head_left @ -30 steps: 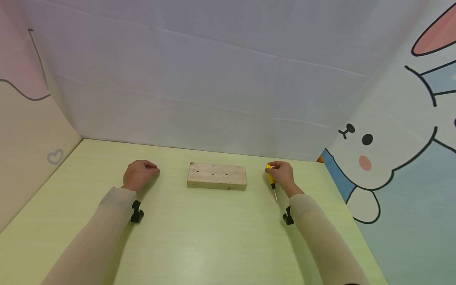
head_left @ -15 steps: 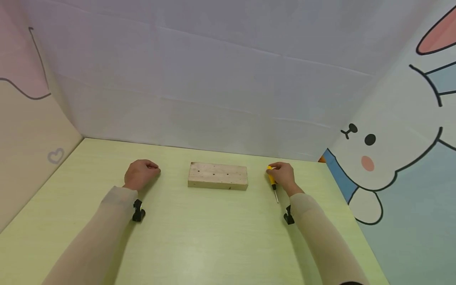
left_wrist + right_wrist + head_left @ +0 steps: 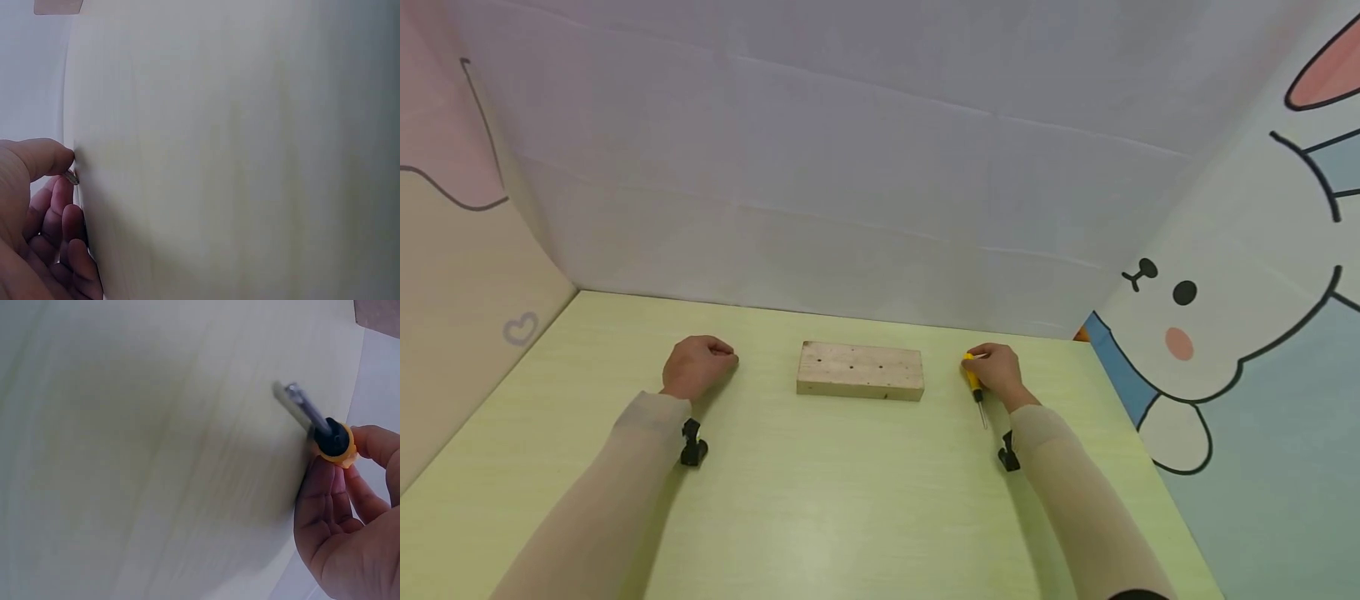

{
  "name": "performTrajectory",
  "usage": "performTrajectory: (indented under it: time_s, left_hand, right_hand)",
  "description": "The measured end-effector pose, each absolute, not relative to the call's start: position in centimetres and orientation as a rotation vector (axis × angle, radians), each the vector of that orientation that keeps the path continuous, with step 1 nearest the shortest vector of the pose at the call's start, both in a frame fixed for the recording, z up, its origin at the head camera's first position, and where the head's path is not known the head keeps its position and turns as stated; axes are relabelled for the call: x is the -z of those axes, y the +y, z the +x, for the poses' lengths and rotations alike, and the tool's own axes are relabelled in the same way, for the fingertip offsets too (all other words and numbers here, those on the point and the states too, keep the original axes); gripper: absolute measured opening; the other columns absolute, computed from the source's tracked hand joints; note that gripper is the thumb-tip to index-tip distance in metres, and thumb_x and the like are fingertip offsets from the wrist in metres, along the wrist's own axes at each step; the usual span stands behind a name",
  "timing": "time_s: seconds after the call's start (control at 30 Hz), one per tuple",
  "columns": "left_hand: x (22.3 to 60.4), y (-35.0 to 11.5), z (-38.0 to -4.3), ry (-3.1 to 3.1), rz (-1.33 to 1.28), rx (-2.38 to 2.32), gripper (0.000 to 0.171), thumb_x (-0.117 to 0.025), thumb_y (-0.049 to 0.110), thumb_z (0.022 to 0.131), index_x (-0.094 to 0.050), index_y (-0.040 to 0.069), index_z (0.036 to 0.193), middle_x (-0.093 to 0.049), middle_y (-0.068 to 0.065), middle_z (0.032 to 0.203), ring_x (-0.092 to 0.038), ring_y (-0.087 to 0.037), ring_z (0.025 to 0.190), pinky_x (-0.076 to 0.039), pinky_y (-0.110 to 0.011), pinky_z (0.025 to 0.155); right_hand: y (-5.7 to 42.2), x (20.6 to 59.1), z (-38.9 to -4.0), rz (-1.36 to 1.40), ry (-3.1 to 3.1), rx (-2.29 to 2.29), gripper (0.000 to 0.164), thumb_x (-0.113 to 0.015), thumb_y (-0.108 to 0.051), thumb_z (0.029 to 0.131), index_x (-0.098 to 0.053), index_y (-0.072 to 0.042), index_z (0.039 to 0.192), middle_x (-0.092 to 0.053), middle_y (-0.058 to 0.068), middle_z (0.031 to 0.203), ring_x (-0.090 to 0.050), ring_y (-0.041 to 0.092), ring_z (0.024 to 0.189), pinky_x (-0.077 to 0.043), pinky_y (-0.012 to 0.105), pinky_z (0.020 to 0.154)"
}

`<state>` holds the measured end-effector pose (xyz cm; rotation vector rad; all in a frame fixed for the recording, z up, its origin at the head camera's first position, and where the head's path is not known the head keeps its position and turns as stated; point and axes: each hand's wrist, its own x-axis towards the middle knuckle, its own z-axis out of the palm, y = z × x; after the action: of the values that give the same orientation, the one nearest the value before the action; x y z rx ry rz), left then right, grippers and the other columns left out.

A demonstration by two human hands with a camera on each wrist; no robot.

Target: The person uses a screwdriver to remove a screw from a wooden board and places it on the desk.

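Observation:
My left hand (image 3: pixel 697 368) rests at the left of the table, its thumb and index finger pinching a small metal screw (image 3: pixel 72 178). Most of the screw is hidden by the fingers. On the right, my right hand (image 3: pixel 997 373) holds a screwdriver (image 3: pixel 973 382) by its yellow handle, the metal shaft pointing back toward me. The right wrist view shows the black collar (image 3: pixel 333 440) of the screwdriver and its shaft close to the tabletop. Between the hands, apart from both, lies a pale wooden block (image 3: pixel 859 368) with several small dark holes on its top face.
The pale yellow-green table (image 3: pixel 835 500) runs back to a whitish cloth wall (image 3: pixel 850 208). A printed panel with a rabbit (image 3: pixel 1232 292) borders the right side, and a beige and pink panel (image 3: pixel 460 317) the left. Each wrist carries a small black device (image 3: pixel 693 446).
Both hands and the block have stayed practically in place. The head view has shifted slightly, so the right panel appears a little farther right.

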<state>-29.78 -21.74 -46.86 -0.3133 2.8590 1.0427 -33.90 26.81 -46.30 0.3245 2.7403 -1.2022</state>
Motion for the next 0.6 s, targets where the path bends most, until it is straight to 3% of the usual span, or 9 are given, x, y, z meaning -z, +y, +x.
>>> performTrajectory:
  time_s: [0.6]
  left_hand:
    - [46.91,-21.84,-29.80,2.829,-0.322,-1.083,0.035,-0.058,0.031,0.089,-0.067,0.010,0.115,-0.066,-0.014,0.116,-0.061,-0.031,0.101,-0.047,-0.036,0.074]
  right_hand:
    - [26.77,46.74,-34.19,0.243,2.848,0.998,0.036,-0.067,-0.024,0.087,-0.066,-0.003,0.117,-0.064,0.020,0.113,-0.062,0.021,0.080,-0.051,0.024,0.061]
